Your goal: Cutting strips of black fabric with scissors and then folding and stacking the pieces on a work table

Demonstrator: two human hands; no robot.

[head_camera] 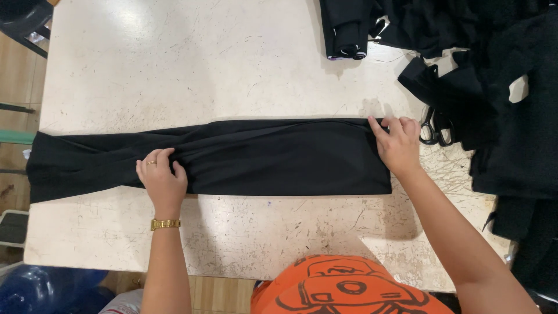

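Observation:
A long black garment (273, 157) lies folded into a narrow strip across the worn white table (174, 70), its left end reaching the table's left edge. My left hand (162, 180), with a ring and a gold wristwatch, pinches the cloth near the strip's middle-left, where the fabric bunches in folds. My right hand (397, 145) presses down on the strip's right end, fingers gripping its upper right corner.
A heap of black cloth (511, 116) covers the table's right side and back right corner. Black-handled scissors (437, 127) lie just right of my right hand. A folded black piece (346, 29) sits at the back. A dark chair (23, 20) stands at the far left.

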